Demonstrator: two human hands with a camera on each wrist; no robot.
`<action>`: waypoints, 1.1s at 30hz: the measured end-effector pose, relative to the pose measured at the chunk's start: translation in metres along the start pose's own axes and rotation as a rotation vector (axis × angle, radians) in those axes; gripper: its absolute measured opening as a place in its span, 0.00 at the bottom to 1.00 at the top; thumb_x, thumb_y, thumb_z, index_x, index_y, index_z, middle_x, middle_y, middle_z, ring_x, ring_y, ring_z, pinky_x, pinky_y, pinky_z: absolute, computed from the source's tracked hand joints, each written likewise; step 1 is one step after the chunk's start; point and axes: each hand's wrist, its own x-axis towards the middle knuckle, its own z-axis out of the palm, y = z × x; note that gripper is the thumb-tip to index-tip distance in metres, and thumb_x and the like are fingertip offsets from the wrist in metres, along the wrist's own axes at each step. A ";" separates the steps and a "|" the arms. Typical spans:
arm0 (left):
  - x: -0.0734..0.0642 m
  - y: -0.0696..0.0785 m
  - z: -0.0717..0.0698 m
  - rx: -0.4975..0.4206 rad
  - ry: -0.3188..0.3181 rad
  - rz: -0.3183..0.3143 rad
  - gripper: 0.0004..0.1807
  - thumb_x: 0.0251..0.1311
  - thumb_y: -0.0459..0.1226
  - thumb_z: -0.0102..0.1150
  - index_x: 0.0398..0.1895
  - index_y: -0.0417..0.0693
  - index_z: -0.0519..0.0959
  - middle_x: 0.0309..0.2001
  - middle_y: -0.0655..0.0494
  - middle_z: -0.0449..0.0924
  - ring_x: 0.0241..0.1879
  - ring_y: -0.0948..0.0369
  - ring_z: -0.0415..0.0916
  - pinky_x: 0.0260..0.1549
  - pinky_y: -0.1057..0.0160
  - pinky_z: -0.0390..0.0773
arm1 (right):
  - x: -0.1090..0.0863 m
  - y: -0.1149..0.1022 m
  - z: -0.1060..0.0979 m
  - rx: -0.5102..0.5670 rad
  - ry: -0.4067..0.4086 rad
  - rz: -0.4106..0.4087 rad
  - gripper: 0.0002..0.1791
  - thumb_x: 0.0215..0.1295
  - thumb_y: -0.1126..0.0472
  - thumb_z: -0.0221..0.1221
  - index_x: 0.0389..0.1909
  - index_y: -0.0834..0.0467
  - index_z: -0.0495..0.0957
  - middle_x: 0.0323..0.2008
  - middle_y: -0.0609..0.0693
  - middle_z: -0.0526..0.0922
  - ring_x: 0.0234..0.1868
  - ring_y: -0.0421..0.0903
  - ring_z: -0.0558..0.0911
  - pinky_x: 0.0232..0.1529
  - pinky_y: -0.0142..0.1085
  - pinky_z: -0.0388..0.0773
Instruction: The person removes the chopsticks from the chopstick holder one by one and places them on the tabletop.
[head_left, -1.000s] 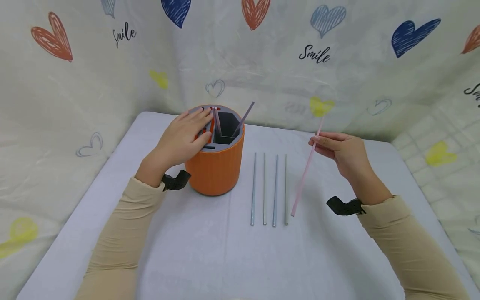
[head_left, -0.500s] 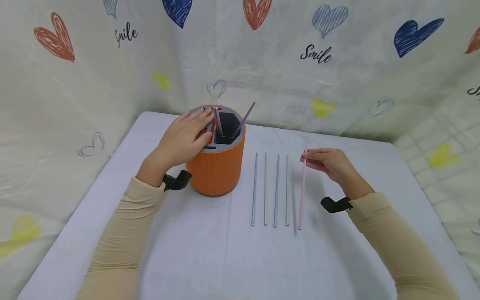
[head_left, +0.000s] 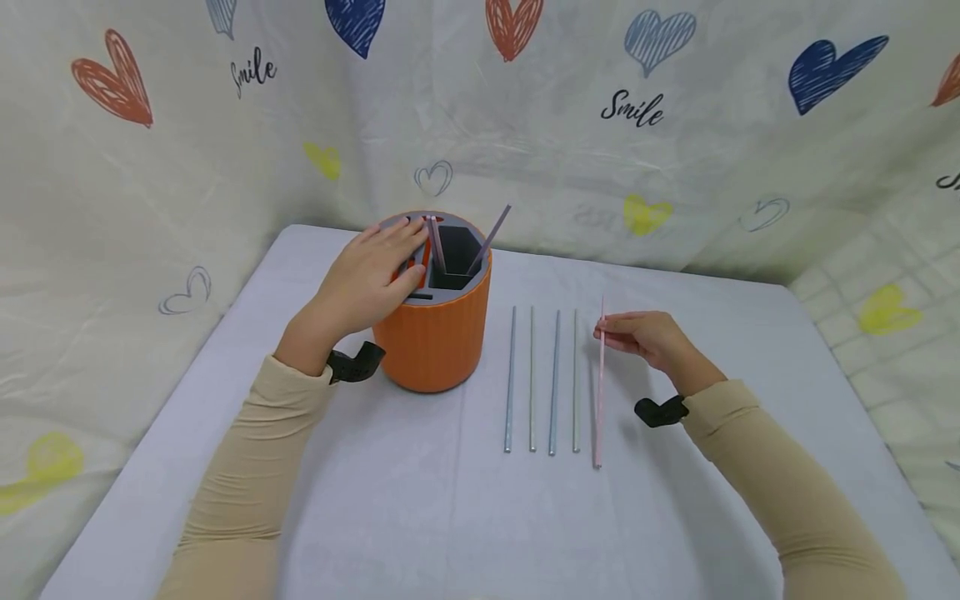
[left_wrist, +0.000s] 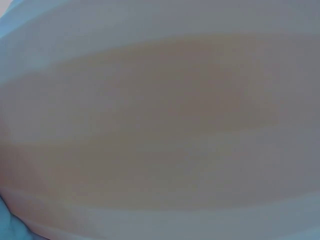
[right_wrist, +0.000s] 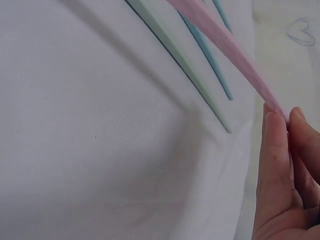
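Observation:
My right hand point(head_left: 641, 335) pinches a slim pink chopstick point(head_left: 599, 400) near its far end. In the right wrist view, the chopstick point(right_wrist: 235, 55) runs from between thumb and fingers toward the upper left, with its shadow below it on the cloth. Left of it lie two pale green chopsticks and two blue ones, alternating in a row, with a green chopstick point(head_left: 576, 383) closest. My left hand point(head_left: 367, 271) rests with extended fingers on top of an orange utensil holder point(head_left: 435, 350). The left wrist view is a blur of orange-brown and grey bands.
Two mauve chopsticks stand in the holder's dark compartment, one leaning right point(head_left: 491, 237). Red slots show beside my left fingers. A white cloth covers the table point(head_left: 465, 517). Behind it hangs a curtain point(head_left: 540, 167) printed with hearts.
My right hand has moved left and toward me, bringing the pink chopstick from a slant to nearly parallel with the row, lower over the cloth. My left hand stays on the holder.

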 end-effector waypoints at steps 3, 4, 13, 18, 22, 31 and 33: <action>0.000 0.000 0.000 -0.003 0.000 0.001 0.29 0.68 0.46 0.37 0.69 0.44 0.59 0.71 0.51 0.53 0.72 0.55 0.46 0.72 0.56 0.42 | 0.004 0.003 -0.002 0.014 0.021 0.015 0.07 0.58 0.65 0.62 0.38 0.61 0.81 0.29 0.49 0.87 0.36 0.43 0.86 0.41 0.31 0.82; 0.000 0.000 0.000 -0.004 0.000 0.001 0.29 0.68 0.46 0.37 0.69 0.44 0.59 0.71 0.51 0.53 0.72 0.55 0.46 0.72 0.56 0.42 | 0.006 0.003 -0.002 0.020 0.023 0.018 0.08 0.58 0.65 0.62 0.39 0.61 0.81 0.29 0.50 0.87 0.35 0.43 0.86 0.41 0.31 0.82; 0.000 -0.001 0.001 -0.008 0.004 0.003 0.28 0.68 0.46 0.36 0.69 0.45 0.59 0.71 0.52 0.53 0.72 0.56 0.46 0.72 0.56 0.42 | 0.017 0.008 0.001 0.007 0.048 0.063 0.25 0.60 0.66 0.59 0.59 0.67 0.69 0.27 0.47 0.86 0.34 0.40 0.86 0.44 0.31 0.81; 0.000 -0.001 0.001 -0.003 0.004 0.001 0.29 0.68 0.46 0.36 0.69 0.45 0.59 0.71 0.52 0.53 0.72 0.56 0.46 0.72 0.56 0.42 | 0.024 0.010 0.002 -0.050 0.087 0.091 0.29 0.59 0.65 0.61 0.62 0.66 0.66 0.26 0.45 0.85 0.33 0.38 0.85 0.44 0.30 0.81; 0.000 -0.001 0.001 -0.002 0.002 0.001 0.29 0.68 0.47 0.36 0.69 0.46 0.59 0.71 0.52 0.53 0.72 0.56 0.46 0.72 0.57 0.42 | 0.034 0.015 0.002 -0.122 0.145 0.097 0.28 0.58 0.63 0.62 0.59 0.65 0.69 0.24 0.43 0.84 0.31 0.38 0.85 0.42 0.29 0.81; 0.001 -0.001 0.000 -0.007 -0.006 0.000 0.29 0.68 0.46 0.36 0.70 0.46 0.58 0.72 0.52 0.52 0.72 0.56 0.45 0.72 0.57 0.41 | 0.042 0.017 0.003 -0.481 0.292 -0.105 0.23 0.54 0.60 0.65 0.48 0.70 0.78 0.20 0.45 0.85 0.22 0.34 0.83 0.31 0.26 0.81; 0.001 -0.002 0.000 -0.005 -0.008 -0.002 0.29 0.68 0.46 0.36 0.70 0.46 0.58 0.72 0.52 0.52 0.72 0.56 0.45 0.72 0.58 0.41 | 0.038 0.014 0.005 -0.494 0.314 -0.173 0.23 0.55 0.59 0.65 0.48 0.70 0.78 0.26 0.49 0.87 0.24 0.33 0.83 0.32 0.25 0.81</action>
